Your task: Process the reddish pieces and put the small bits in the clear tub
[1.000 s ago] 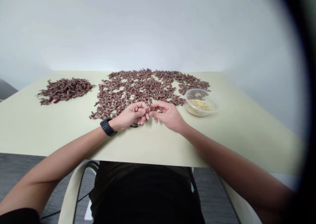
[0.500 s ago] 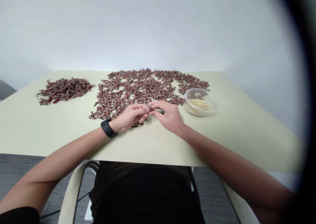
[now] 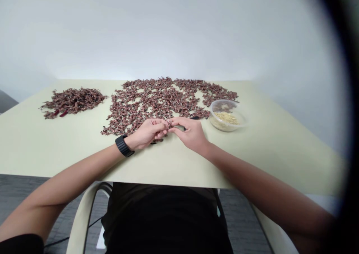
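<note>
My left hand [image 3: 150, 132], with a black watch at the wrist, and my right hand [image 3: 189, 132] meet fingertip to fingertip over the pale table [image 3: 56, 149]. Both are closed in a pinch on one small dark reddish-brown pod [image 3: 169, 124] between them. A thin dark tool seems to lie in my right fingers, too small to name. Just behind the hands spreads a wide layer of the same reddish-brown pods [image 3: 162, 99].
A separate heap of pods [image 3: 73, 100] lies at the far left. A clear plastic bowl [image 3: 227, 115] holding pale yellow seeds stands right of my hands. A white chair frame [image 3: 81, 216] shows below the table's near edge.
The hands have stayed together at the same spot. My right fingers have shifted their pinch slightly on the pod.
</note>
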The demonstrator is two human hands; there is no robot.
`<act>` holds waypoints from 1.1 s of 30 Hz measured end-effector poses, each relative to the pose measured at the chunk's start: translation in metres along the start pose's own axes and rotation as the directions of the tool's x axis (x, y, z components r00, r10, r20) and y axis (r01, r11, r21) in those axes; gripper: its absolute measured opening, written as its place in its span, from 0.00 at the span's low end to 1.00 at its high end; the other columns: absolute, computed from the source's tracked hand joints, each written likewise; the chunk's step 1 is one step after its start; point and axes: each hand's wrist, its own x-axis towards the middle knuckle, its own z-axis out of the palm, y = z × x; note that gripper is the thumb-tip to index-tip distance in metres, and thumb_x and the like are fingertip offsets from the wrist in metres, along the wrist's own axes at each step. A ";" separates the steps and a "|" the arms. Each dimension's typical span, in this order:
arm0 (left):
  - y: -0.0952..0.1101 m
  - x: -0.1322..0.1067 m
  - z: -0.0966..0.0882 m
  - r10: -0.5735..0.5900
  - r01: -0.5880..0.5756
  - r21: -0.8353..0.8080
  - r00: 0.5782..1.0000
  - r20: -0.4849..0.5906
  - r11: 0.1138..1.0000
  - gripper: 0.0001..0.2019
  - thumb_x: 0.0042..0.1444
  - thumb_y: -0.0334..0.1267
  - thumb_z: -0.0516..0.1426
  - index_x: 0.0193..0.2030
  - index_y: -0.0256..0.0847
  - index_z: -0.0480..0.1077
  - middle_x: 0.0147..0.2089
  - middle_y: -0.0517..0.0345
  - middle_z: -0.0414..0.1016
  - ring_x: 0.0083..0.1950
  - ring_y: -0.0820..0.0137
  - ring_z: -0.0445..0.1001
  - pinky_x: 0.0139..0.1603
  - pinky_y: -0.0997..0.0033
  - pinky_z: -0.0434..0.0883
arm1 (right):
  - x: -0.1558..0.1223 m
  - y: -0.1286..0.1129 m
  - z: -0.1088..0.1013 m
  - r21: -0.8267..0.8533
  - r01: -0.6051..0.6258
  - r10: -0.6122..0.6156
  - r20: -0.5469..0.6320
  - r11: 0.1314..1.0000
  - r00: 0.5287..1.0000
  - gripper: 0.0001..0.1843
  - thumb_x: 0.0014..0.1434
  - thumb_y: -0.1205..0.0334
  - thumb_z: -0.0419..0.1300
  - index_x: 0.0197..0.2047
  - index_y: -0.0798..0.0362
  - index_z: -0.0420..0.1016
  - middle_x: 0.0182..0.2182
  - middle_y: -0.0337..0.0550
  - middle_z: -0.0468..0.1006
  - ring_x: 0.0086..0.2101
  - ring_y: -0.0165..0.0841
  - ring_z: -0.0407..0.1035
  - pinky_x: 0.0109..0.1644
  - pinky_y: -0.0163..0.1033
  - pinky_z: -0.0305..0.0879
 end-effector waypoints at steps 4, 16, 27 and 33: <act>0.001 -0.001 0.002 0.042 -0.041 0.040 0.999 -0.022 0.998 0.04 0.56 0.34 0.62 0.34 0.34 0.74 0.22 0.63 0.66 0.20 0.81 0.57 0.23 0.77 0.55 | -0.001 0.001 0.002 0.002 -0.019 0.019 -0.025 1.000 1.000 0.04 0.59 0.67 0.68 0.37 0.50 0.81 0.43 0.42 0.85 0.44 0.39 0.80 0.53 0.43 0.72; 0.007 -0.005 0.006 0.132 -0.123 0.161 0.990 -0.047 0.979 0.05 0.57 0.34 0.62 0.35 0.34 0.73 0.23 0.61 0.68 0.20 0.80 0.60 0.20 0.79 0.57 | -0.002 0.002 0.003 -0.009 -0.034 0.034 -0.039 0.999 0.999 0.04 0.57 0.68 0.70 0.37 0.50 0.82 0.40 0.40 0.86 0.41 0.37 0.80 0.50 0.40 0.73; 0.008 -0.009 0.004 0.214 -0.192 0.343 0.977 -0.026 0.919 0.05 0.60 0.35 0.60 0.35 0.37 0.70 0.23 0.63 0.67 0.21 0.79 0.64 0.23 0.79 0.64 | -0.003 0.002 0.005 0.069 -0.151 0.153 -0.025 0.986 0.988 0.06 0.55 0.68 0.71 0.37 0.52 0.82 0.38 0.39 0.85 0.38 0.35 0.79 0.45 0.37 0.72; 0.004 -0.006 0.007 0.328 -0.284 0.367 0.943 -0.061 0.886 0.12 0.62 0.44 0.61 0.45 0.39 0.68 0.30 0.61 0.71 0.26 0.75 0.70 0.27 0.77 0.68 | 0.003 -0.008 0.001 -0.012 -0.142 0.143 0.062 0.990 0.988 0.05 0.61 0.66 0.66 0.41 0.50 0.79 0.38 0.40 0.82 0.38 0.35 0.75 0.43 0.38 0.70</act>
